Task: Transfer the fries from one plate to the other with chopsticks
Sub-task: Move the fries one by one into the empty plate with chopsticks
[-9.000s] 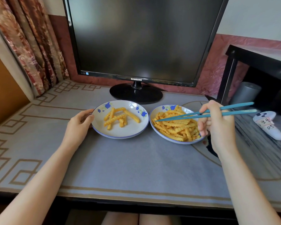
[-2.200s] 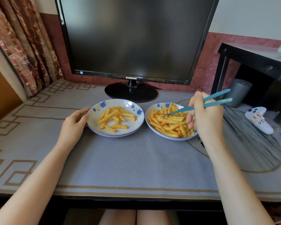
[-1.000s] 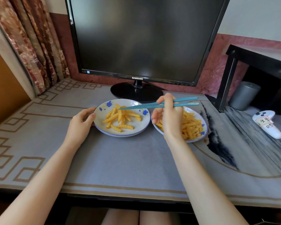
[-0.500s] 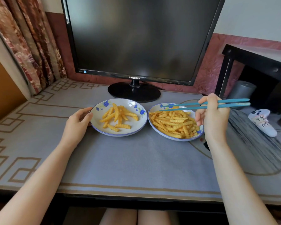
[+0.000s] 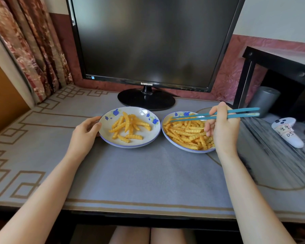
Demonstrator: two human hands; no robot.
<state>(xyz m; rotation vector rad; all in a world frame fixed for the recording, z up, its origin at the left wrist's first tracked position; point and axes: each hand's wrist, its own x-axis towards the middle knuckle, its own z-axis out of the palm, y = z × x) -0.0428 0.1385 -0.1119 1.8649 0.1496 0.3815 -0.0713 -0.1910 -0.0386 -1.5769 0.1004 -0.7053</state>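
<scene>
- crinkle-cut yellow-orange fries (image 5: 187, 132): short ridged sticks, split over two plates. The plates sit side by side, nearly touching, mid-way across grey desk mat (image 5: 139, 173), just in front of black Samsung monitor (image 5: 148, 41).
- right white shallow plate with blue flowers (image 5: 180, 113): holds the big heap, fries stacked across most of it.
- left white shallow plate with blue flowers (image 5: 106, 132): holds a smaller loose scatter, mostly one layer, with bare white around it.
- teal chopsticks (image 5: 245, 115): near level over the right plate, tips pointing left. Tips are slightly apart over the far-left edge of the heap; cannot tell if they touch a fry.
- right hand (image 5: 222, 129): over the right side of the right plate. Thumb and first fingers pinch the chopsticks mid-length, lower fingers curled under.
- left hand (image 5: 85, 132): on the mat left of the left plate, thumb and curled fingers grip its left rim.
- white game controller (image 5: 287, 131) with handwritten label at far right, grey cylinder (image 5: 263, 101) behind it.
</scene>
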